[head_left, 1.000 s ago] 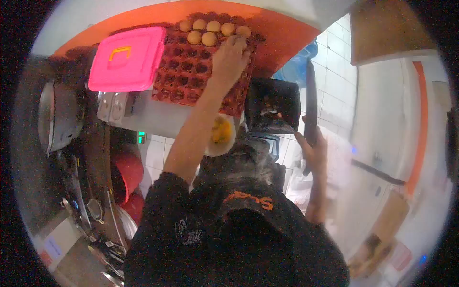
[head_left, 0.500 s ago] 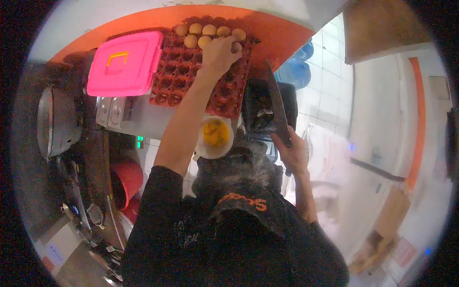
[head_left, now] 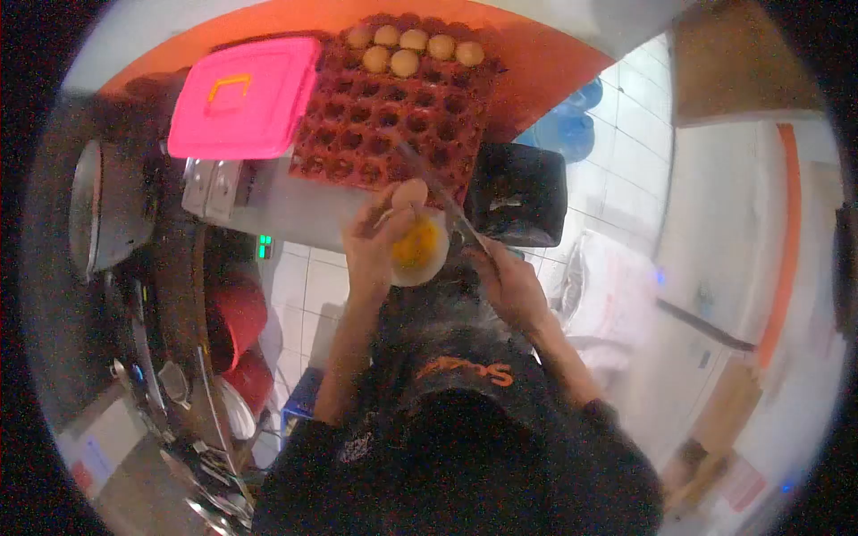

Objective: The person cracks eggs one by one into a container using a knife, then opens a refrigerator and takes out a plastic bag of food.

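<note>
My left hand (head_left: 368,239) is closed round a brown egg (head_left: 410,194), held over the near edge of a bowl (head_left: 433,273) with yellow egg yolk inside. In my right hand (head_left: 511,284) is a knife (head_left: 436,186), gripped by its handle. Its long blade slants up and left, passing close to the egg and overlapping the tray in this view. Beyond both hands lies a red egg tray (head_left: 386,119), with several eggs (head_left: 414,41) in its far rows and bare hollows nearer me.
A pink lidded box (head_left: 241,112) sits left of the tray. To the right stand a black bin (head_left: 518,192) and blue water bottles (head_left: 565,129). At left are a large metal pot (head_left: 107,210) and a red bucket (head_left: 241,322).
My left hand has come back from the far rows of the tray to the bowl, bringing an egg. My right hand has swung the knife leftward toward it.
</note>
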Demonstrator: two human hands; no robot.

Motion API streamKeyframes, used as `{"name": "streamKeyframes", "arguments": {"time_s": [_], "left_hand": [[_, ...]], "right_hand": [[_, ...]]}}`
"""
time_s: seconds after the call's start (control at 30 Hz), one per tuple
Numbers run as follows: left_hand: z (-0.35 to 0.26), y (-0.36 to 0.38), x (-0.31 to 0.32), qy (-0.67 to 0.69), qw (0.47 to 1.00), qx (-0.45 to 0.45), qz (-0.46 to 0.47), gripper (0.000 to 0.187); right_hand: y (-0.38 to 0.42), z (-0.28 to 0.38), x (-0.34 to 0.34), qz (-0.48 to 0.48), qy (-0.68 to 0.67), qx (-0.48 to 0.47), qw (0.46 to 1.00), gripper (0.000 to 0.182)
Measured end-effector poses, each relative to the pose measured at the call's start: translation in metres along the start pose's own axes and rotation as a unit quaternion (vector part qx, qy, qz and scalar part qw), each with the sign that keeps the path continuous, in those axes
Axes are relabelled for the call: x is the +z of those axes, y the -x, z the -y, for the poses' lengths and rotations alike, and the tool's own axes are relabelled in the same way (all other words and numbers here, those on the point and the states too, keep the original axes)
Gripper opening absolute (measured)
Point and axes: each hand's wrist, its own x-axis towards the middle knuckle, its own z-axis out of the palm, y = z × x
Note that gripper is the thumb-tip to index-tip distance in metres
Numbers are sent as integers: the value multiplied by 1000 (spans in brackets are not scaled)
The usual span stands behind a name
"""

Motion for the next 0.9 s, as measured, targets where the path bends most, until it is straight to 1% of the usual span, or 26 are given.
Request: {"name": "streamKeyframes", "arguments": {"time_s": [0.07,0.17,0.27,0.37,0.43,0.47,0.53,0.57,0.67,0.73,0.87,0.9], "left_hand": [[14,14,-13,-10,999,-4,-33,38],[17,26,-24,-5,998,-6,-66,37],[21,33,-35,-8,997,-3,-81,37],[18,34,-36,-4,995,-30,-98,38],[24,35,-39,-13,992,-58,-112,39],[26,33,-42,13,992,-50,-111,39],[31,36,-45,64,991,-45,-105,39],[31,36,-42,65,989,-58,-116,39],[27,32,-40,67,985,-82,-133,40],[33,29,-42,71,986,-80,-132,43],[29,29,-39,79,985,-81,-129,40],[25,29,-38,70,986,-80,-130,39]], "right_hand": [[-5,-1,9,35,14,-38,999,28],[-10,19,9,94,84,-22,992,31],[-8,30,8,118,66,2,991,34],[-16,-3,17,181,73,-61,979,35],[-14,-12,18,166,71,-71,981,35],[-15,-11,20,160,68,-76,982,36],[-8,6,17,157,103,-46,981,37],[-7,13,13,153,123,-32,980,38],[-9,-8,12,196,94,-64,974,41],[-6,-9,11,195,96,-51,975,41],[3,-19,11,213,128,-37,968,41],[3,-19,11,201,121,-42,971,41]]}}
